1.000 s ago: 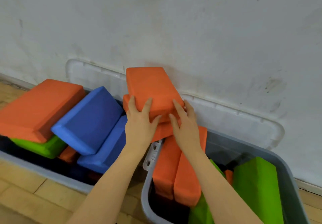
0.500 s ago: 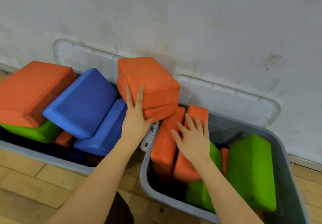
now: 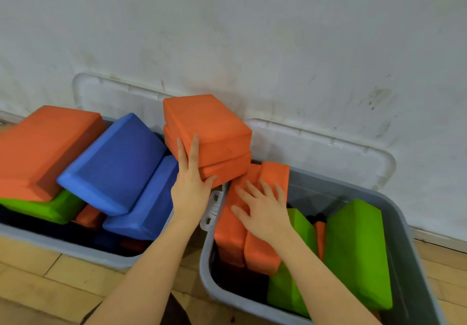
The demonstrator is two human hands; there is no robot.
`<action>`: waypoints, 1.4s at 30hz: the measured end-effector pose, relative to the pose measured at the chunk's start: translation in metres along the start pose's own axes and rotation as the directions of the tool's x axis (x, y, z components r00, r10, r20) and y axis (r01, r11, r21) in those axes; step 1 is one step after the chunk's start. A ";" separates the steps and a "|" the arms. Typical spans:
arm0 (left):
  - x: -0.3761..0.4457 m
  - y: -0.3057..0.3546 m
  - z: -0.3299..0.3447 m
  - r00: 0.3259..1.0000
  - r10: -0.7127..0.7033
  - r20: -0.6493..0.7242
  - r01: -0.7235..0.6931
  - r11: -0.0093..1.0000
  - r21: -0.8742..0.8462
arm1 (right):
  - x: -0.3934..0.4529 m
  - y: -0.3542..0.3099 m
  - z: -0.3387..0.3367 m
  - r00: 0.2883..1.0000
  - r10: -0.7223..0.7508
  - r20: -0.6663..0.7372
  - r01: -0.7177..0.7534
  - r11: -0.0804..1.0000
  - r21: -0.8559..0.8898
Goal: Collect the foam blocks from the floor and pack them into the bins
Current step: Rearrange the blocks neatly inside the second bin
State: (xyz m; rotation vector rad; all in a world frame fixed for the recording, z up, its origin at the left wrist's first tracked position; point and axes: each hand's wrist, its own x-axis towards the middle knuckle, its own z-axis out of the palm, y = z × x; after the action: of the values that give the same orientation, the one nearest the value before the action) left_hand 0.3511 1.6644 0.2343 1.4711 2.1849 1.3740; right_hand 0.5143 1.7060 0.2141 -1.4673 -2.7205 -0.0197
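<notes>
Head view only: two grey plastic bins side by side against a scuffed white wall, on a pale wooden plank floor

Left grey bin heaped above its rim: a large orange foam block at far left, lying tilted over a green foam block; a blue foam block leaning just right of it, and a second blue foam block propped on edge below and right

Two stacked orange foam blocks perched at the gap between the bins, upper one flat on the lower one, both close to the wall

Left hand laid against the near-left face of that stack, fingers straight and pointing up the side, thumb spread under the lower block's near corner; pressing, not wrapped round

Right grey bin packed with two upright orange foam blocks standing side by side at its left end, a green foam block on edge just right of them, and a big green foam block leaning further right

Right hand resting flat on the upright orange pair, fingers spread and relaxed, gripping nothing

White bin lids stood against the wall behind both bins; a white latch hanging between the two bins, just below the left hand
</notes>
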 end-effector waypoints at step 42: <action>-0.088 0.014 0.057 0.921 -0.050 0.386 -0.084 0.943 0.323 | -0.069 0.062 -0.018 0.839 0.534 -0.109 -0.438 0.780 0.448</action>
State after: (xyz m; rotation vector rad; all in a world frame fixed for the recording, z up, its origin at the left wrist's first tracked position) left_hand 0.4367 1.6283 0.1836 1.7006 2.2069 0.6463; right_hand 0.6047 1.6813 0.2278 -1.8385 -1.9277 0.3526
